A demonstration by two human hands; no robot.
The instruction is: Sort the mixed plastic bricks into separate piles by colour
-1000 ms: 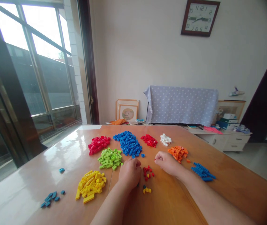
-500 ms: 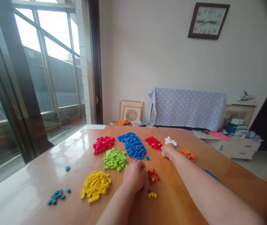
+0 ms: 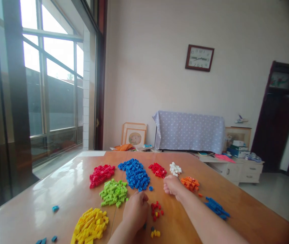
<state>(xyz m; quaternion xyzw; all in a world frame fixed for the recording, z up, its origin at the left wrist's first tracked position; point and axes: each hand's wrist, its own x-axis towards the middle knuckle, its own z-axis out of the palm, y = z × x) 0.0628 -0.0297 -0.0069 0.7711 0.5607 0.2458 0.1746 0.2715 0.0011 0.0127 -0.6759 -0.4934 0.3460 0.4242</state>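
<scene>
My left hand (image 3: 135, 208) rests low over the table between the lime green brick pile (image 3: 114, 192) and a small scatter of red bricks (image 3: 156, 206). Its fingers are curled together, and whatever they hold is hidden. My right hand (image 3: 172, 185) is closed, knuckles up, just on the near side of the red brick pile (image 3: 157, 170) and the white brick pile (image 3: 175, 168). Its fingertips press together; I cannot make out anything in them. A heap of round blue pieces (image 3: 135, 174) lies beyond my left hand, with one loose blue round piece (image 3: 151, 188) beside it.
On the wooden table (image 3: 68, 189) also lie a crimson pile (image 3: 102, 175), a yellow pile (image 3: 91, 225), orange bricks (image 3: 190, 183), long blue pieces (image 3: 217, 207) by my right forearm, a few yellow bricks (image 3: 155, 233) and teal bricks (image 3: 55, 208). A cloth-covered object (image 3: 189, 132) stands behind.
The view has tipped upward and shifted, bringing more of the orange bricks and long blue pieces into sight. My right hand has drawn back slightly from the red pile; my left has barely moved.
</scene>
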